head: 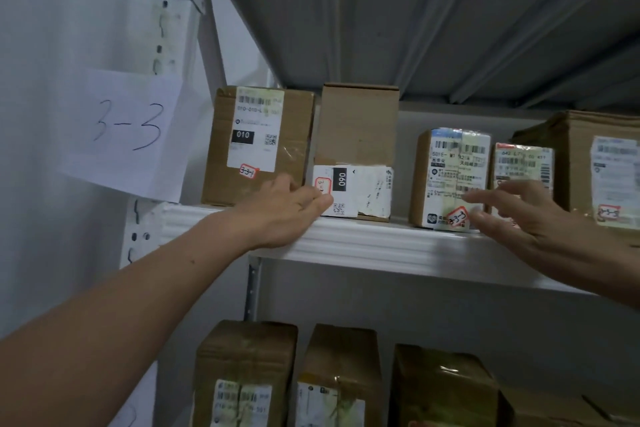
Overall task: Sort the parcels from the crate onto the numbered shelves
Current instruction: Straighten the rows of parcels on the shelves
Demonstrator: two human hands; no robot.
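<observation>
Left hand [287, 210] fingertips resting on the 090 parcel [355, 152] on the shelf [363, 241], holding nothing, right hand [540, 218] spread wide, empty, before the taped parcel [450, 180]

A white metal shelf board [363, 243] carries five brown cardboard parcels in a row: a tall box labelled 010 [258, 146], a plain box with a 090 label [356, 149], a taped box [450, 180], a smaller labelled box [523, 166] and a large carton [588, 156] at the right edge.
</observation>
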